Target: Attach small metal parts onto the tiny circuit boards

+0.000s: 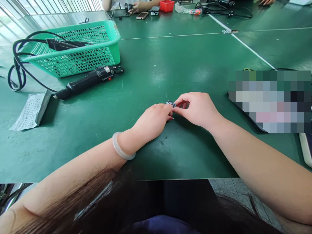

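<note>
A small black and silver part (171,104) is between my two hands, just over the green table (146,81). My left hand (156,120) has its fingers closed on the part from the left, and a white bangle (120,148) circles that wrist. From the right, my right hand (196,107) pinches the same part between thumb and fingertips. My fingers cover much of the part, so its full shape is hidden.
Back left is a green basket (112,48) holding cables and a black object. A black power screwdriver (87,81) lies before it, near a paper packet (32,109). A blurred-out object (270,100) lies right. Across the table are a person's hand, a phone (142,15) and a red box (167,6).
</note>
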`<state>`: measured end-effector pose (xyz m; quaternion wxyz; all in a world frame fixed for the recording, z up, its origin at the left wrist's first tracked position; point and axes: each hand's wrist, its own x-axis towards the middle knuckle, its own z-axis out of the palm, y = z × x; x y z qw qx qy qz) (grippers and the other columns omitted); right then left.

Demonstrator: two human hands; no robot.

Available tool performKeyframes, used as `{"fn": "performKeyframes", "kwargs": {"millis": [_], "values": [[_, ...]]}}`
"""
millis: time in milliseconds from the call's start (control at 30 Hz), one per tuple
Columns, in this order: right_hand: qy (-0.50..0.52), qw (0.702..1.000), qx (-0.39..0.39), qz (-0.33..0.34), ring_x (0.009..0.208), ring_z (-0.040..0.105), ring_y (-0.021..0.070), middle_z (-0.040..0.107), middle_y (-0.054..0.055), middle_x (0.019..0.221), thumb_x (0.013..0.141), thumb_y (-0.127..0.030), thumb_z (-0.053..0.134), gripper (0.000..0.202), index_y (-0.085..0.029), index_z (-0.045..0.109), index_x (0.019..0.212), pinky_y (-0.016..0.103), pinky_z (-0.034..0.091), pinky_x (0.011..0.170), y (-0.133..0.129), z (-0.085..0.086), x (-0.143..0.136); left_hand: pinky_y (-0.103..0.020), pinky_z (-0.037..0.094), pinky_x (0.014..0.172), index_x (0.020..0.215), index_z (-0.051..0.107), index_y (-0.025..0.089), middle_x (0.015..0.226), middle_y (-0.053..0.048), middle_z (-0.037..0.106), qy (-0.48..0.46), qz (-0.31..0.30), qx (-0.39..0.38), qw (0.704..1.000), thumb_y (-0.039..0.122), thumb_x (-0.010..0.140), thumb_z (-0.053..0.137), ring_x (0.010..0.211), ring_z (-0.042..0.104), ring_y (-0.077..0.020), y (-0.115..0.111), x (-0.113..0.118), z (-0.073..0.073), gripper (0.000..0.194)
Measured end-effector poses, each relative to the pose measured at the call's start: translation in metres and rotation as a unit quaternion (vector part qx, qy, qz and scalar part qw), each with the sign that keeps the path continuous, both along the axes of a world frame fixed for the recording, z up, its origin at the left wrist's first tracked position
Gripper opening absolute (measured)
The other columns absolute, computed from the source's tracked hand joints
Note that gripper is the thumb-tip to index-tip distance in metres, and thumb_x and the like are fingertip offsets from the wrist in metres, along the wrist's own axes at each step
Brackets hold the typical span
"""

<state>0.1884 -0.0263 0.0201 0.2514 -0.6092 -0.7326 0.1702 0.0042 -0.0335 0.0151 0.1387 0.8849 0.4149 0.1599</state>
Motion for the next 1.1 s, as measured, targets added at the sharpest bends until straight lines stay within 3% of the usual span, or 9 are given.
{"fn": "performKeyframes", "kwargs": {"millis": [200, 567, 1100], "values": [[-0.006, 1.000, 0.000, 0.010, 0.068, 0.060, 0.0178, 0.071, 0.001, 0.075, 0.076, -0.032, 0.079, 0.010, -0.023, 0.076, 0.078, 0.033, 0.041, 0.063, -0.001, -0.002, -0.002, -0.030, 0.047, 0.078, 0.101, 0.068, 0.019, 0.085, -0.003, 0.072, -0.043, 0.070, 0.129, 0.988, 0.020, 0.095, 0.060, 0.086, 0.064, -0.0185, 0.007, -0.009, 0.006, 0.010], [0.001, 0.999, 0.011, 0.033, 0.067, 0.061, 0.0166, 0.072, 0.001, 0.075, 0.075, -0.031, 0.081, 0.012, -0.021, 0.076, 0.080, 0.033, 0.044, 0.064, -0.005, -0.001, -0.006, -0.029, 0.041, 0.063, 0.096, 0.075, 0.024, 0.066, -0.002, 0.068, 0.017, 0.043, 0.261, 0.964, 0.024, 0.098, 0.055, 0.081, 0.062, -0.0201, 0.010, -0.009, -0.003, 0.020], [-0.012, 0.999, 0.012, 0.033, 0.067, 0.061, 0.0164, 0.072, 0.001, 0.075, 0.077, -0.032, 0.080, 0.012, -0.021, 0.075, 0.079, 0.032, 0.044, 0.062, -0.005, -0.001, -0.006, -0.030, 0.036, 0.059, 0.095, 0.077, 0.024, 0.069, -0.002, 0.073, 0.024, 0.035, 0.292, 0.955, 0.019, 0.097, 0.052, 0.081, 0.063, -0.0207, 0.007, -0.011, -0.003, 0.025]]}}
